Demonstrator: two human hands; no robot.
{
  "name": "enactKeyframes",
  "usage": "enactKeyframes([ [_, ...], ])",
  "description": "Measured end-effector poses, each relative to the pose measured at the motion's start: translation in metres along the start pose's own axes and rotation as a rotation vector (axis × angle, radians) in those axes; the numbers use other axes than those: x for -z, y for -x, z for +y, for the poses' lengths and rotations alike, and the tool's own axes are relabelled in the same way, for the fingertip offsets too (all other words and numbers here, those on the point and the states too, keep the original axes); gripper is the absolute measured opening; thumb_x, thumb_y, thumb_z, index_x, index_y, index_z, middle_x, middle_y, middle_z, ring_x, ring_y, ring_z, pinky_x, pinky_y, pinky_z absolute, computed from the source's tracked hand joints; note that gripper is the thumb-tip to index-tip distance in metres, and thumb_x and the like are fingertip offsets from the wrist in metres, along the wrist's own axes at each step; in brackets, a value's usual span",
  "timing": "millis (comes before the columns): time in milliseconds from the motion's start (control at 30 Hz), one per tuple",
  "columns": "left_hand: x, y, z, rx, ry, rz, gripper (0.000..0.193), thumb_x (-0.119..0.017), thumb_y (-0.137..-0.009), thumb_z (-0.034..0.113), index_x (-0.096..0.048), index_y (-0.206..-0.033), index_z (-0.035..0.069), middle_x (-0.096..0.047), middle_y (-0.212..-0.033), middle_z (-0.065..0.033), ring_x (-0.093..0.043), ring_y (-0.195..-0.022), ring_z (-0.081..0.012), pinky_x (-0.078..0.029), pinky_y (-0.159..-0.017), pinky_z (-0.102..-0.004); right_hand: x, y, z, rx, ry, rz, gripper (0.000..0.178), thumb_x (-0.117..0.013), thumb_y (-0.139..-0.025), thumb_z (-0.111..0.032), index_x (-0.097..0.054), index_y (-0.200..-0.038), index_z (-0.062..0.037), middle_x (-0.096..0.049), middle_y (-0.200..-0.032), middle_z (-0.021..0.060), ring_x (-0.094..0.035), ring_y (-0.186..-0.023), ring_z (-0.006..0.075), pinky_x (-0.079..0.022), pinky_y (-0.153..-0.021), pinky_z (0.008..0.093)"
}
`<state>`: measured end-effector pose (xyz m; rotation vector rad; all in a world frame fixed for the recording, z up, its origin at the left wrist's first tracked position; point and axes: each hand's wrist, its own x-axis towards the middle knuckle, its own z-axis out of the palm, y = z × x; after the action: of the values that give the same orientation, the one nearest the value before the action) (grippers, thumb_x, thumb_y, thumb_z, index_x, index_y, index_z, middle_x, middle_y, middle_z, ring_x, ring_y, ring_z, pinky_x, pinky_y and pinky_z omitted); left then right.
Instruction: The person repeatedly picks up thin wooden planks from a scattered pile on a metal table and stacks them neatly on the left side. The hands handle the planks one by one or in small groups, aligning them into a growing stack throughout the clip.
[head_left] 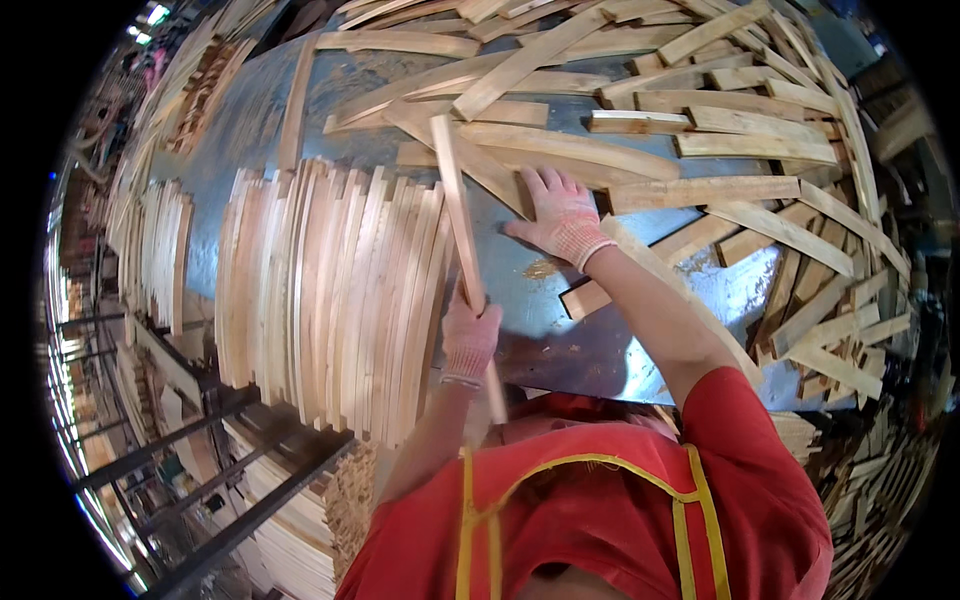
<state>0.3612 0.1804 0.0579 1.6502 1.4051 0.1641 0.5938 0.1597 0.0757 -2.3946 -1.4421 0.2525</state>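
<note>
My left hand [471,338], in a pinkish-white knit glove, is closed around a narrow wooden strip [455,195]. The strip stands out lengthwise, one end toward me and the other pointing away, beside a tightly packed row of upright-edged wooden strips [325,290]. My right hand [560,212], gloved the same way, lies palm down with its fingers spread. Its fingertips reach the end of a slanting wooden board [480,165] and the edge of boards behind it; whether they press on them I cannot tell.
Loose boards [750,145] lie crisscrossed over the far and right parts of the metal table [560,345]. Another stack of strips [160,240] stands at the left. Dark metal bars [250,510] run below the table's left edge, near more stacked wood [285,530].
</note>
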Motion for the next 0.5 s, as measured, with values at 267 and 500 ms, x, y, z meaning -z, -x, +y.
enactKeyframes([
  [267,0.057,0.026,-0.083,-0.401,-0.875,0.277,0.066,-0.077,-0.084,0.022,-0.058,-0.146,0.008,-0.055,-0.149,-0.0122,-0.056,-0.133,-0.0358,-0.046,-0.109,-0.0516,-0.021,0.039,-0.026,-0.291,-0.396,-0.275,0.091,-0.072,-0.088,-0.029,-0.032,-0.167,-0.0063,-0.065,-0.137,0.021,-0.065,-0.126,0.0377,-0.052,-0.109,0.0456],
  [500,0.064,0.016,-0.092,-0.569,-1.008,0.236,0.072,-0.074,-0.092,0.039,-0.051,-0.153,0.009,-0.05,-0.153,-0.0124,-0.047,-0.144,-0.0332,-0.04,-0.115,-0.0554,-0.044,0.161,-0.051,-0.391,-1.223,-0.43,0.094,-0.075,-0.085,-0.025,-0.032,-0.164,-0.0001,-0.072,-0.119,0.0268,-0.073,-0.109,0.0323,-0.059,-0.092,0.0378],
])
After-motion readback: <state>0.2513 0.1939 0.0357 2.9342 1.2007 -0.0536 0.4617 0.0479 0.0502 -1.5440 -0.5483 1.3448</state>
